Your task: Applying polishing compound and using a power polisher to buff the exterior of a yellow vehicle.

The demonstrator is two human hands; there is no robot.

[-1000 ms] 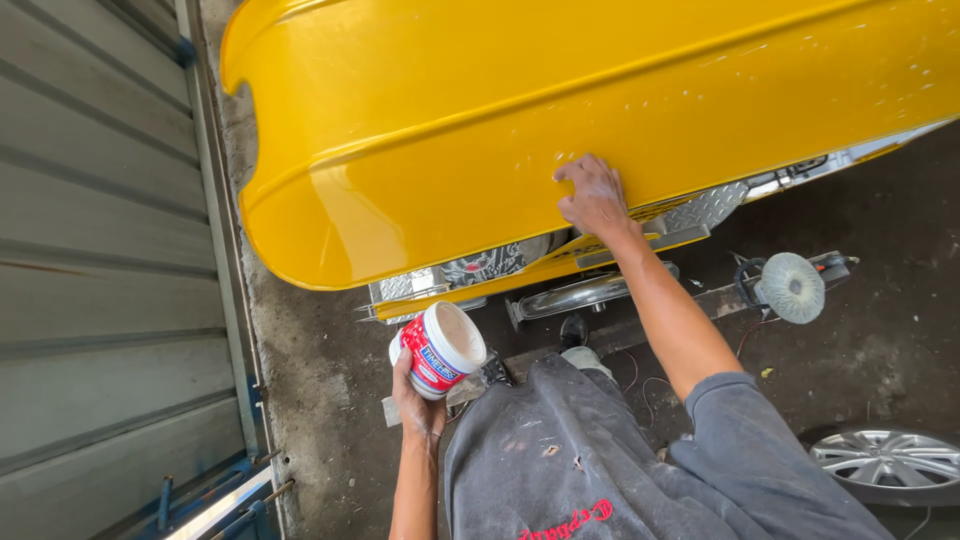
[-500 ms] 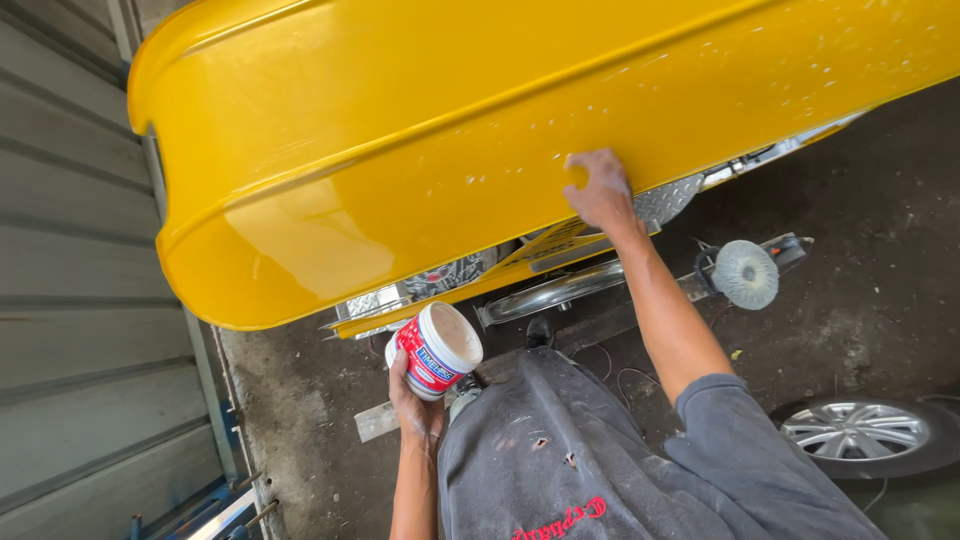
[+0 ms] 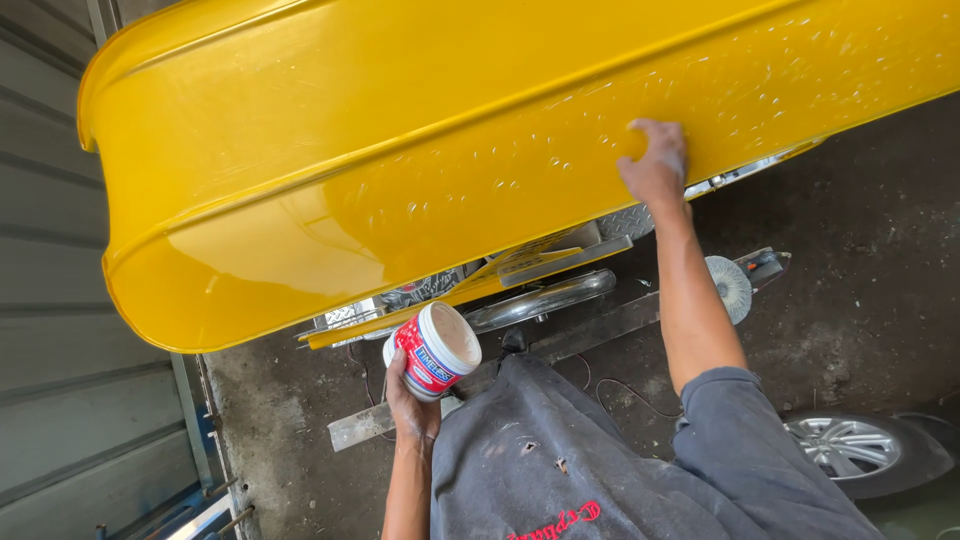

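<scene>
Your left hand [image 3: 410,400] grips the red-and-white tub [image 3: 435,352] at seven o'clock; your right hand [image 3: 655,165] presses fingers together on the yellow panel [image 3: 400,160] at one o'clock.

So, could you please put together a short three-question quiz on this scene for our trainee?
1. True or false: the left hand holds a small open tub with a red and white label.
2. What does the right hand touch? A) the car wheel B) the glossy yellow body panel C) the grey wall
3. Fill in: the surface around the right hand is dotted with small ____.

Key
1. True.
2. B; the fingers press flat on the yellow panel.
3. Smears, or dabs, scattered pale over the paint.
</scene>
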